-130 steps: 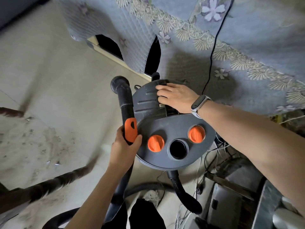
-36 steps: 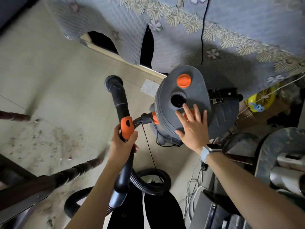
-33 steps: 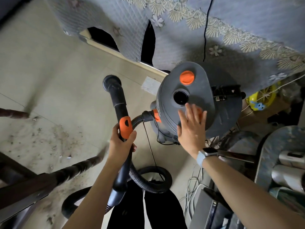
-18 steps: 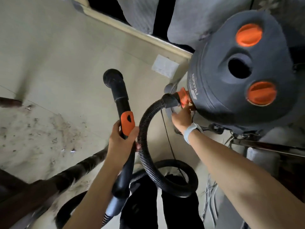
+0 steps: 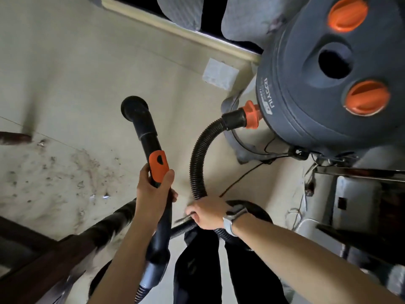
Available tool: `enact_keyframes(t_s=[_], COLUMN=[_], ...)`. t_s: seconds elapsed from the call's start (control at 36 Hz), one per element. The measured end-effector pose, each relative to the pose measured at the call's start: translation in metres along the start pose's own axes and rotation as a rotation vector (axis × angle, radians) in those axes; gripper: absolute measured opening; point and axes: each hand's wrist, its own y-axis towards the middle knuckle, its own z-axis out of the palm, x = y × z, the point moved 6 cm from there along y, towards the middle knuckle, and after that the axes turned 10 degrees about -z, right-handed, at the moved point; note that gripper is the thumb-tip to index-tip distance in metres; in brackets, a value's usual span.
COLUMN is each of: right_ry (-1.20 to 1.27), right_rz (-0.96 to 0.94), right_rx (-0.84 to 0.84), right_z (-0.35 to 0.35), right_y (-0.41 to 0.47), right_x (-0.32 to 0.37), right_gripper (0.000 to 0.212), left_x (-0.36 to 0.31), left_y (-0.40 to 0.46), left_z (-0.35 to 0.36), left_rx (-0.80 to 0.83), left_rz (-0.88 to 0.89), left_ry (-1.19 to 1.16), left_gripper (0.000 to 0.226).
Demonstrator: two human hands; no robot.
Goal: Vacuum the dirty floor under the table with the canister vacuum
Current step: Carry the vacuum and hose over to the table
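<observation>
The dark grey canister vacuum with two orange knobs stands at the upper right, close to the cloth-draped table. Its black ribbed hose leaves an orange coupling on the canister's side and curves down to a loop by my legs. My left hand grips the black wand handle just below its orange slider, the open nozzle end pointing away over the floor. My right hand, with a watch on the wrist, holds the hose where it bends low near my legs. Dirt and debris lie scattered on the pale floor at left.
A dark wooden furniture leg slants in from the lower left. The table's draped grey cloth and a pale base rail run along the top. Loose cables and metal items crowd the floor at right. A thin black cord trails under the canister.
My right hand has left the orange hose coupling at the canister and dropped down to hold the hose near my legs. My left hand keeps its hold on the wand handle.
</observation>
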Motion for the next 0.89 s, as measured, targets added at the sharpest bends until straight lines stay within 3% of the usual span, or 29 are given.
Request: enact_keyframes(t_s=[0.14,0.25,0.33,0.39,0.47,0.58,0.69,0.83,0.89], right_ry=[-0.05,-0.261,-0.317,-0.294,-0.306,-0.238,-0.105,-0.1,0.119], right_rz=[-0.006,0.124,0.243,0.364,0.642,0.864,1.12,0.858,0.81], right_rx=[0.084,0.313,0.324,0.379,0.476,0.448,0.293,-0.093,-0.192], right_z=[0.05,0.104,0.103,0.093,0.086,0.088,0.114,0.091,0.087], right_y=[-0.081,-0.161,-0.209,-0.238,-0.285,-0.335,-0.389,-0.36,-0.345], right_x=[0.004,-0.029,-0.051,-0.065,-0.093,-0.123,-0.149,-0.116,-0.103], right_gripper=[0.021,0.007,0.022,0.014,0.032,0.038,0.067,0.042,0.043], left_x=[0.0,0.002,0.005,0.008,0.01,0.01,0.01,0.009,0.005], left_y=[-0.016,-0.035,-0.048,-0.056,-0.07,-0.092,-0.118,-0.153,-0.168], left_z=[0.009,0.029,0.041,0.047,0.055,0.067,0.083,0.102,0.108], left_rx=[0.05,0.155,0.203,0.202,0.204,0.212,0.229,0.268,0.293], left_rz=[0.002,-0.009,0.001,0.009,0.021,0.036,0.062,0.089,0.096], left_ry=[0.025,0.061,0.107,0.164,0.185,0.182,0.163,0.173,0.179], left_gripper=[0.04,0.039,0.039,0.048,0.05,0.047,0.042,0.04,0.04])
